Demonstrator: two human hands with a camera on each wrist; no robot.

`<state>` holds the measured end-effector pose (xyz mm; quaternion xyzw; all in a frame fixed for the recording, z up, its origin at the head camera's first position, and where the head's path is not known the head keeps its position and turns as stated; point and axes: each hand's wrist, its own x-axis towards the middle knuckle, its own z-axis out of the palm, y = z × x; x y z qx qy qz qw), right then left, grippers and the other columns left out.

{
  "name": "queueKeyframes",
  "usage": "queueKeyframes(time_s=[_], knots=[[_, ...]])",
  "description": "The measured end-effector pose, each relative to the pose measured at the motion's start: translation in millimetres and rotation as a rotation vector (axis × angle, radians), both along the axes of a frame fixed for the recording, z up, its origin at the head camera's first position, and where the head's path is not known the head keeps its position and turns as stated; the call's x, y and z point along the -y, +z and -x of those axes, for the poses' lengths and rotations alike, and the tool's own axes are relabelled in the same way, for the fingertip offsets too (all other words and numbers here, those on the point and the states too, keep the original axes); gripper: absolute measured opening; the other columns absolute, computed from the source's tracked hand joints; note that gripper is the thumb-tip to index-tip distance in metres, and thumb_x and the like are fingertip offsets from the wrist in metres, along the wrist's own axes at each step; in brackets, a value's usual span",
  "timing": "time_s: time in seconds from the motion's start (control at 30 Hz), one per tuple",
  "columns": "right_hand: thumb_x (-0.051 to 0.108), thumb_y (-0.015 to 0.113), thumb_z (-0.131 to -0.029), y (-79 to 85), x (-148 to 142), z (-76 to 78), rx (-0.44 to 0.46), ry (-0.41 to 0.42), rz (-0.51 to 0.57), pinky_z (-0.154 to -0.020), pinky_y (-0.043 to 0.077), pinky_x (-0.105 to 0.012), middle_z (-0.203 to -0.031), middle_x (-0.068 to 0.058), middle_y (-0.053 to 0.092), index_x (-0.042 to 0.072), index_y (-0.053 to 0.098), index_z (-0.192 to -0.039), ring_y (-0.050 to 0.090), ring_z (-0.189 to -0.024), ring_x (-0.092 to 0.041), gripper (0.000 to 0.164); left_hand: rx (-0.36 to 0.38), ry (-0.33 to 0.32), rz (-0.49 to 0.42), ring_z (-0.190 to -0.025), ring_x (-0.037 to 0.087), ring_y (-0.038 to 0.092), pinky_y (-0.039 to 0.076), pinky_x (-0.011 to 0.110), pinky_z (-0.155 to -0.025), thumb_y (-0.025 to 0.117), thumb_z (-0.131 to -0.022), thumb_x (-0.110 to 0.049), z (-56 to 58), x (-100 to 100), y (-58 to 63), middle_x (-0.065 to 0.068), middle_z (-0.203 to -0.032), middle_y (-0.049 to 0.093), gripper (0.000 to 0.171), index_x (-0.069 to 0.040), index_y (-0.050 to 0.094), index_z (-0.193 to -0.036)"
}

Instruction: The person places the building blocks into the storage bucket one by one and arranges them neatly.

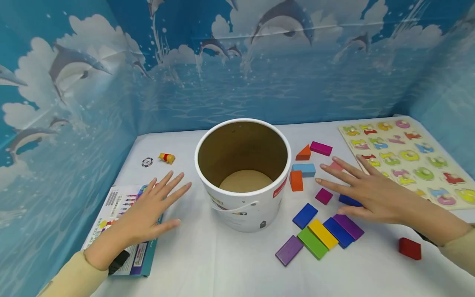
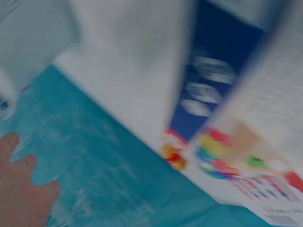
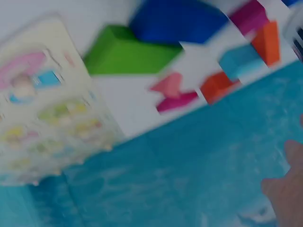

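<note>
My left hand (image 1: 150, 210) is spread with straight fingers over a flat printed box (image 1: 126, 202) at the left, holding nothing. On the other side my right hand (image 1: 367, 192) spreads its fingers above several coloured wooden blocks, also holding nothing. Between the two hands stands a white bucket (image 1: 241, 210), upright with its open top showing a bare brown bottom. Nearest the right hand are a dark blue block (image 1: 349, 201), a purple block (image 1: 349, 227) and a pink block (image 1: 336, 166), partly hidden by the fingers. The left wrist view is blurred; it shows the left fingers (image 2: 28, 179) at its edge.
A wooden letter puzzle board (image 1: 412, 161) lies at the right. A dark red block (image 1: 410, 248) sits near the right forearm. Beyond the left hand are a small yellow-and-red bear figure (image 1: 167, 158) and a round chip (image 1: 147, 162). A dolphin-printed curtain (image 1: 237, 82) closes off the back.
</note>
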<state>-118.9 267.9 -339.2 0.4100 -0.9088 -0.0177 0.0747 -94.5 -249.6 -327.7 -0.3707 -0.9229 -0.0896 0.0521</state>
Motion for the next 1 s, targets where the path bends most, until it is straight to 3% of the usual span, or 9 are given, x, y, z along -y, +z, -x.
queueKeyframes(time_s=[0.13,0.3,0.37,0.43,0.53,0.67,0.8,0.87,1.0], knots=[[0.046,0.058,-0.079,32.0,-4.2,-14.0,0.037,-0.181,0.075,-0.102,-0.012,-0.052,-0.147,-0.008,0.015,0.028,0.018,-0.142,0.001,-0.135,-0.026,0.077,0.073,-0.01,-0.286,-0.135,0.028,0.004,0.001,0.053,-0.104,0.038,-0.09,-0.049,-7.0,-16.4,36.5,0.004,-0.148,0.011,0.063,-0.016,0.023,-0.141],[0.024,0.06,-0.084,51.9,-12.0,-37.6,0.235,-0.442,0.428,-0.092,0.012,-0.068,-0.144,-0.01,0.024,0.027,0.021,-0.141,0.016,-0.131,-0.034,0.07,0.03,-0.025,-0.513,-0.13,0.023,0.024,0.023,0.052,-0.099,0.044,-0.091,-0.04,-11.8,-42.8,83.5,0.004,-0.145,0.023,0.052,-0.013,0.039,-0.134],[0.014,0.057,-0.086,48.1,-12.0,-44.9,0.296,-0.476,0.588,-0.099,0.022,-0.056,-0.141,0.0,0.03,0.025,0.027,-0.14,0.02,-0.132,-0.023,0.062,0.016,-0.014,-0.599,-0.125,0.022,0.032,0.029,0.048,-0.096,0.049,-0.091,-0.031,-12.6,-53.9,96.5,0.005,-0.142,0.029,0.045,-0.008,0.045,-0.129],[0.005,0.054,-0.087,39.8,-9.8,-50.3,0.338,-0.445,0.726,-0.104,0.023,-0.031,-0.134,0.008,0.037,0.019,0.035,-0.136,0.026,-0.128,-0.007,0.054,0.021,0.012,-0.681,-0.123,0.02,0.036,0.032,0.044,-0.094,0.052,-0.09,-0.02,-11.8,-64.1,103.0,0.007,-0.14,0.033,0.039,-0.003,0.049,-0.125],[-0.001,0.048,-0.088,22.6,-3.9,-55.6,0.423,-0.39,0.825,-0.086,0.029,-0.003,-0.125,0.014,0.045,0.011,0.042,-0.13,0.036,-0.116,0.006,0.044,0.107,0.06,-0.806,-0.127,0.02,0.031,0.027,0.046,-0.1,0.052,-0.088,-0.005,-6.9,-74.8,99.2,0.011,-0.138,0.035,0.035,0.003,0.049,-0.122],[0.007,0.044,-0.093,-4.4,2.8,-59.5,0.636,-0.383,0.8,-0.078,0.043,-0.013,-0.127,0.003,0.046,0.013,0.042,-0.13,0.04,-0.111,0.009,0.038,0.277,0.054,-0.971,-0.13,0.017,0.024,0.02,0.047,-0.104,0.051,-0.087,-0.001,12.2,-77.0,69.2,0.007,-0.14,0.032,0.039,-0.002,0.047,-0.126],[0.016,0.042,-0.094,-33.2,2.1,-64.8,0.827,-0.391,0.741,-0.084,0.046,-0.034,-0.136,-0.003,0.036,0.016,0.034,-0.136,0.03,-0.113,0.016,0.042,0.397,0.033,-1.01,-0.131,0.012,0.021,0.021,0.044,-0.104,0.051,-0.088,-0.004,25.8,-79.6,43.8,-0.001,-0.142,0.028,0.044,-0.009,0.043,-0.131],[0.018,0.044,-0.093,-44.2,1.7,-67.9,0.842,-0.402,0.733,-0.088,0.043,-0.03,-0.137,0.003,0.033,0.018,0.032,-0.137,0.025,-0.113,0.019,0.045,0.434,0.023,-1.012,-0.131,0.012,0.02,0.022,0.043,-0.104,0.051,-0.088,-0.007,27.9,-81.4,38.8,-0.001,-0.143,0.026,0.046,-0.01,0.04,-0.133],[0.02,0.058,-0.086,-57.5,0.8,-71.4,0.778,-0.363,0.701,-0.083,0.024,-0.001,-0.138,0.016,0.028,0.018,0.029,-0.138,0.017,-0.117,0.02,0.06,0.484,-0.009,-1.059,-0.133,0.015,0.017,0.024,0.043,-0.102,0.05,-0.09,-0.015,29.0,-82.7,33.8,0.001,-0.144,0.023,0.048,-0.009,0.036,-0.135]])
